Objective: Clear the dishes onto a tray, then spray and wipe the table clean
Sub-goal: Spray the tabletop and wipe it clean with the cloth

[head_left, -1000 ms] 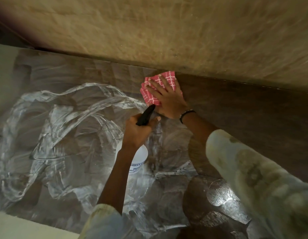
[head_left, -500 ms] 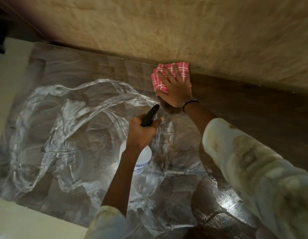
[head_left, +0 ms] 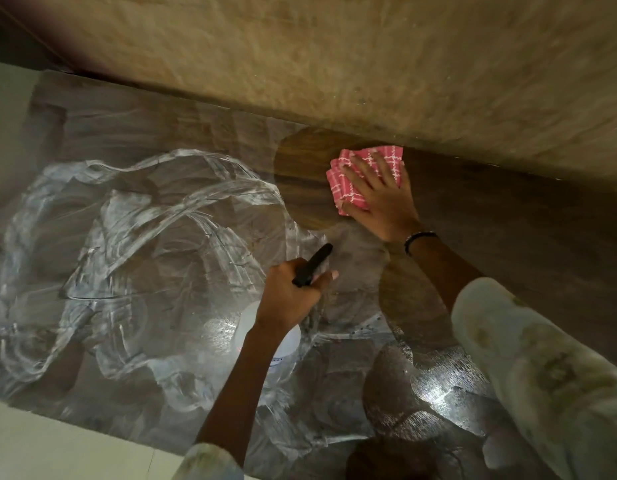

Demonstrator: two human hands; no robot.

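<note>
Dark wood-grain counter [head_left: 508, 216], smeared with white swirls of cleaner (drier brown patch beside the cloth). White plastic spray bottle [head_left: 283, 344] upright near the middle, left hand [head_left: 293, 292] gripping its black trigger. Pink checked cloth [head_left: 362, 174] at the far edge, right hand [head_left: 379, 195] pressing flat, fingers spread.
</note>
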